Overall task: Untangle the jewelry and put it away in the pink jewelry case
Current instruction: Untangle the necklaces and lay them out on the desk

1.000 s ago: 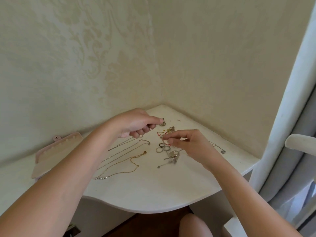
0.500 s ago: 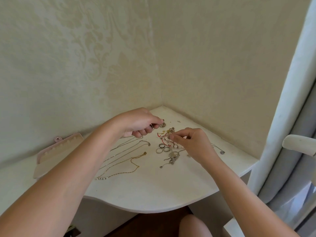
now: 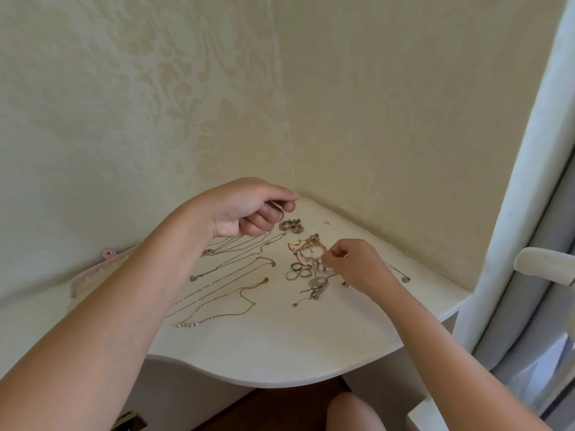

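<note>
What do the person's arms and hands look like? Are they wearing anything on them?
The left forearm and right forearm are bare, with no sleeves in view. The left hand and right hand wear no gloves, and neither wrist shows a watch or bracelet. A tiny glint on one right-hand finger might be a ring, but it is too small to tell.

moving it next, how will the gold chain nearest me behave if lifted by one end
Likely floppy: the gold chain lies in loose bends. Probably light; its links look fine. Might snag the silver chain beside it.
</note>
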